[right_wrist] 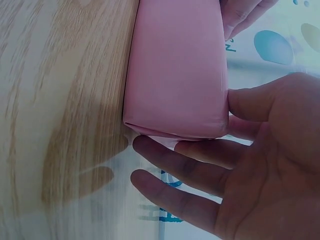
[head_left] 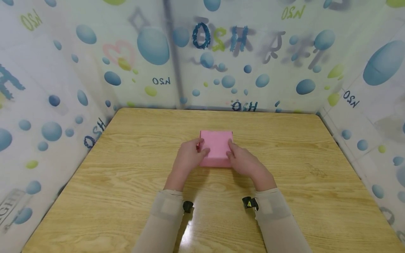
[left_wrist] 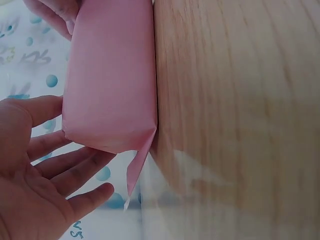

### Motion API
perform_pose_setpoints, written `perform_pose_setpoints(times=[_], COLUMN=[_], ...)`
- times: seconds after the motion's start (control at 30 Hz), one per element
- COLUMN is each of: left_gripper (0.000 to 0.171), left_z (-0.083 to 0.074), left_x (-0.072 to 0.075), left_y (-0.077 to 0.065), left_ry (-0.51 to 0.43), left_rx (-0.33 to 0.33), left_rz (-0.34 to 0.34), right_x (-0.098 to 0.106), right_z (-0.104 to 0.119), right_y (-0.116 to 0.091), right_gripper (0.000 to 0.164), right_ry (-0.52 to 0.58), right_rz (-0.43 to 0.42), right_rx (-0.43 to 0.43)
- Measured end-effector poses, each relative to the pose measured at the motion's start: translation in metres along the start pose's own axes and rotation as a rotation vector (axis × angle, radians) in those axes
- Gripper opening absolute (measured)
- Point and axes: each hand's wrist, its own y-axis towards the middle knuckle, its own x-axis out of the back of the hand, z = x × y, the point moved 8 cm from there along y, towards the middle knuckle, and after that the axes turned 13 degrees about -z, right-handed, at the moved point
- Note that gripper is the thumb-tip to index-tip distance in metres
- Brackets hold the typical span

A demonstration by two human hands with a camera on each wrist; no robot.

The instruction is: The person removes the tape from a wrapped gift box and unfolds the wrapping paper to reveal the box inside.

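Observation:
A small box wrapped in pink paper (head_left: 216, 147) lies on the wooden table, between both hands. My left hand (head_left: 188, 154) holds its left end, with the thumb at the upper edge and fingers against the end face. A loose flap of pink paper (left_wrist: 136, 170) sticks out low at that end in the left wrist view. On the opposite end, my right hand (head_left: 243, 160) grips the box, its thumb on the upper edge and fingers along the end. The right end's paper (right_wrist: 170, 134) looks folded in, partly hidden by fingers. The underside is out of sight.
The wooden table (head_left: 126, 168) extends around the box on all sides. Behind and beside it hang white sheets (head_left: 227, 63) printed with blue and green bubbles. Each sleeve carries a small black camera (head_left: 188, 206) at the wrist.

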Motion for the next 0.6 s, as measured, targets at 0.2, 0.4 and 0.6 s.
perform_pose_setpoints(times=[0.2,0.4,0.6], left_gripper=[0.062,0.078,0.072], left_z=[-0.004,-0.007,-0.008], left_x=[-0.002,-0.004,0.0], left_y=[0.013,0.022,0.019], left_ry=[0.036,0.151,0.157], left_rx=[-0.012,-0.028,-0.022], left_rz=[0.069,0.224,0.275], right_x=[0.001,-0.001,0.006], right_z=[0.001,-0.006,-0.009], right_y=[0.002,0.001,-0.001], right_gripper=[0.061,0.058,0.057], right_ry=[0.008,0.064,-0.061], right_rz=[-0.004,0.01,-0.053], right_rx=[-0.003,-0.013,0.019])
